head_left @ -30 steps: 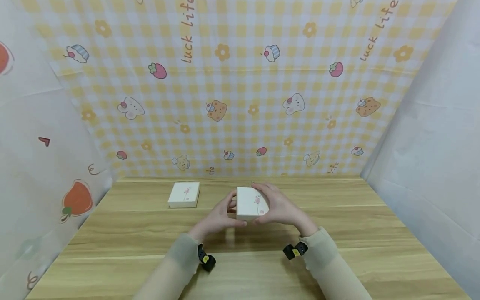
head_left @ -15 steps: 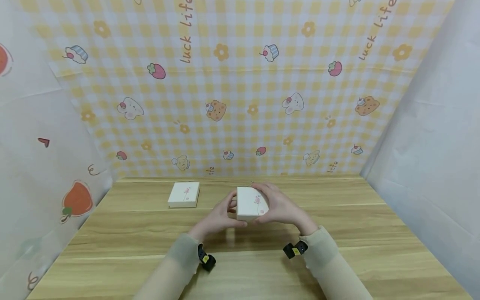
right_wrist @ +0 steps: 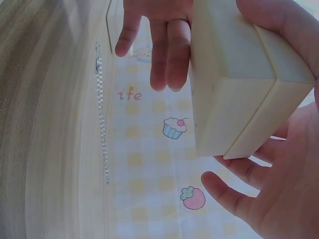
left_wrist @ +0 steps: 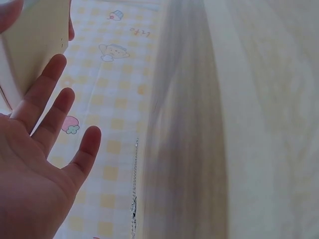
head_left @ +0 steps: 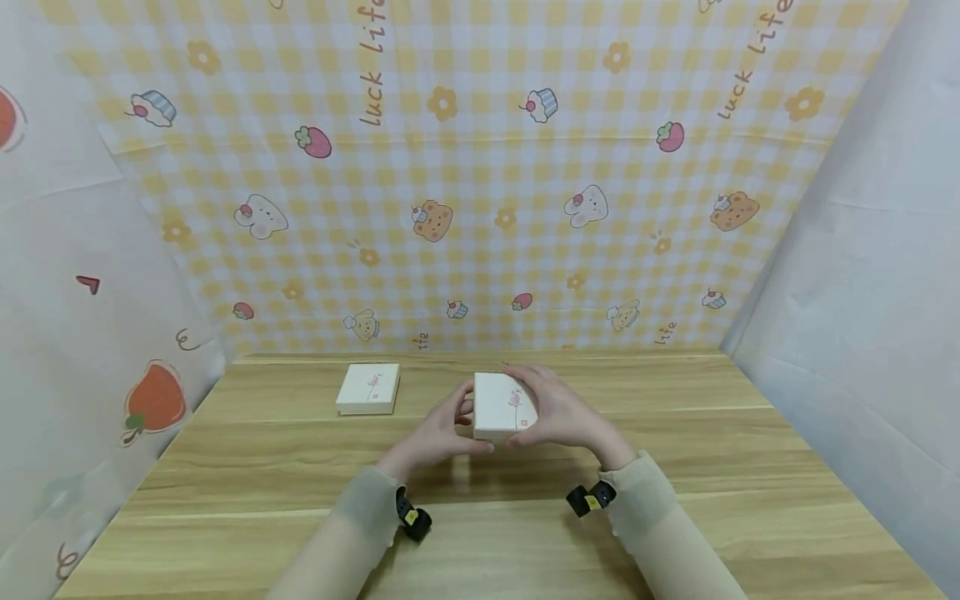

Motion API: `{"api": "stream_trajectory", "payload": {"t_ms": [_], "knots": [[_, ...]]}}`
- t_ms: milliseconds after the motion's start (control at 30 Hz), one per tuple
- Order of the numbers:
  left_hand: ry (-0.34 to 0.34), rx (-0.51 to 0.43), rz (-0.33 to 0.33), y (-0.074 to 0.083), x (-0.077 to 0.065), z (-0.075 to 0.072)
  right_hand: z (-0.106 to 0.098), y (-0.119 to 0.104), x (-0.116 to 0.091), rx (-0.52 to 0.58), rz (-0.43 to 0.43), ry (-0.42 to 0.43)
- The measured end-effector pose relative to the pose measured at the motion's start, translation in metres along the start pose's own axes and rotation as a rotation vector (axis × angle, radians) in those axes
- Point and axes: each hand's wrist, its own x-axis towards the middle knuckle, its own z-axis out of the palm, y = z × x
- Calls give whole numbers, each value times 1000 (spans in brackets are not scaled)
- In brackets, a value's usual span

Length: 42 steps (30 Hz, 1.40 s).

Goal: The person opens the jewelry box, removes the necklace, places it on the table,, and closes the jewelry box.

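Note:
Near the middle of the table, a white box (head_left: 498, 404) with a pink flower on its top is held between both hands, apparently above the tabletop. My left hand (head_left: 435, 429) grips it from the left, thumb along the near side; its outer fingers spread loosely in the left wrist view. From the right, my right hand (head_left: 566, 417) grips the box with thumb at the near edge and fingers at the far edge. The right wrist view shows the box's side with a lid seam. Behind the hands, a thin silver chain (right_wrist: 102, 109) lies on the table.
A second white box (head_left: 369, 389) with the same flower sits at the back left of the wooden table (head_left: 480, 550). A yellow checked cloth (head_left: 480, 167) hangs behind, with white cloth at both sides. Each wrist bears a small black camera (head_left: 412, 518).

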Motion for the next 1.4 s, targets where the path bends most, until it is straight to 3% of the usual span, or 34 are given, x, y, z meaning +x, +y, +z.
{"api": "stream_trajectory", "payload": {"t_ms": [333, 533, 1400], "knots": [[14, -3, -12, -1, -3, -2, -7, -5, -3, 77, 42, 15], [43, -34, -61, 0, -7, -2, -13, -3, -3, 115, 39, 35], [122, 44, -140, 5, -11, -13, -30, 15, -12, 60, 33, 90]]}}
